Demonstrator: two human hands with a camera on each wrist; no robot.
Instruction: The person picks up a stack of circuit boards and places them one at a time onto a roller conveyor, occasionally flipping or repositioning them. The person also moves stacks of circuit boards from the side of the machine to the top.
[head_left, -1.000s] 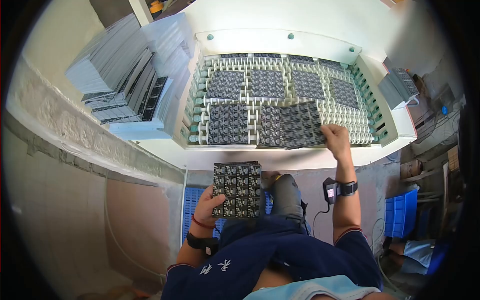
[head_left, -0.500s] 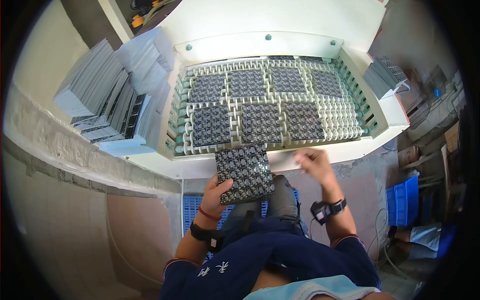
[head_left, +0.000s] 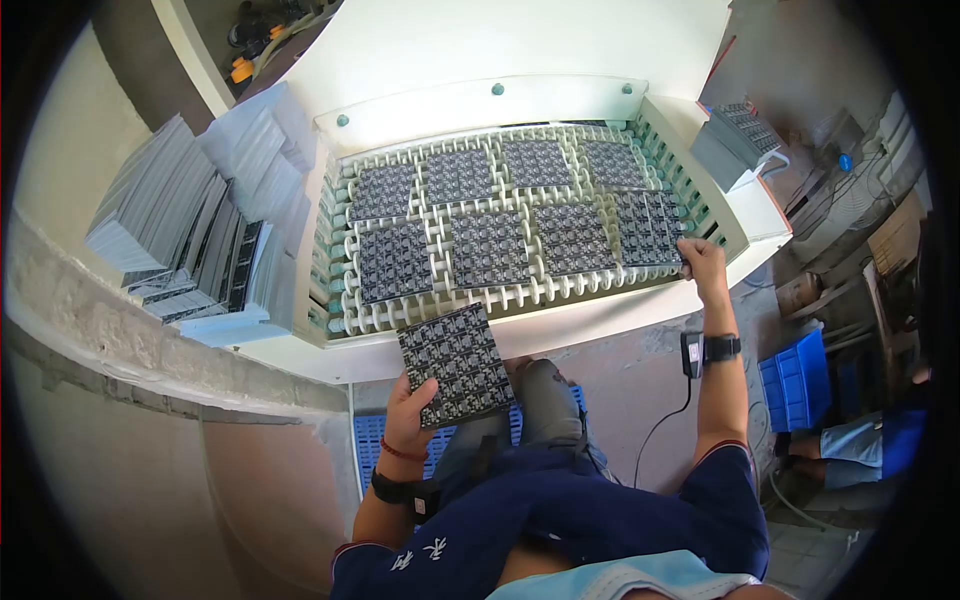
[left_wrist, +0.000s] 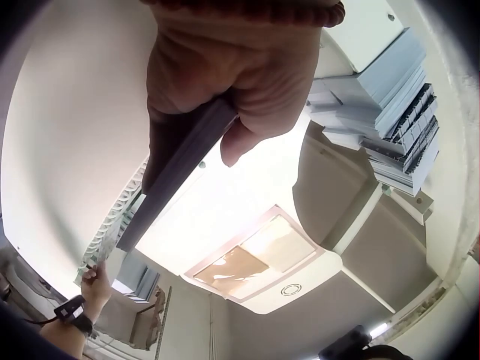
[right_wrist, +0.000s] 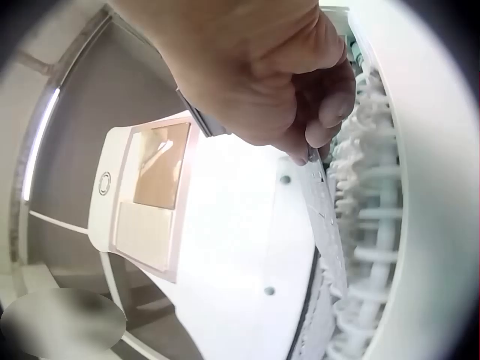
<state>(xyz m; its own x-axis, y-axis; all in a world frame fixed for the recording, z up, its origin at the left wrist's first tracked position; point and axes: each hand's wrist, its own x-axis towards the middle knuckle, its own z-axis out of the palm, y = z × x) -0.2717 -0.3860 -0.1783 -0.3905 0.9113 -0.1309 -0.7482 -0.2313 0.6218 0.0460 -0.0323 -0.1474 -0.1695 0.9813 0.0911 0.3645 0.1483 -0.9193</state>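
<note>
I read this as the laying-down step: my right hand [head_left: 703, 262] pinches the near edge of a dark circuit panel [head_left: 648, 226] at the two o'clock end of the white roller conveyor [head_left: 520, 296], the panel resting on the rollers in the last gap of the near row. My left hand [head_left: 413, 398] grips a stack of panels [head_left: 455, 363] at six o'clock, just short of the conveyor's front lip. Seven other panels [head_left: 488, 247] already lie in two rows. Next, I judge, the right fingers must release cleanly and return for the stack's top sheet.
</note>
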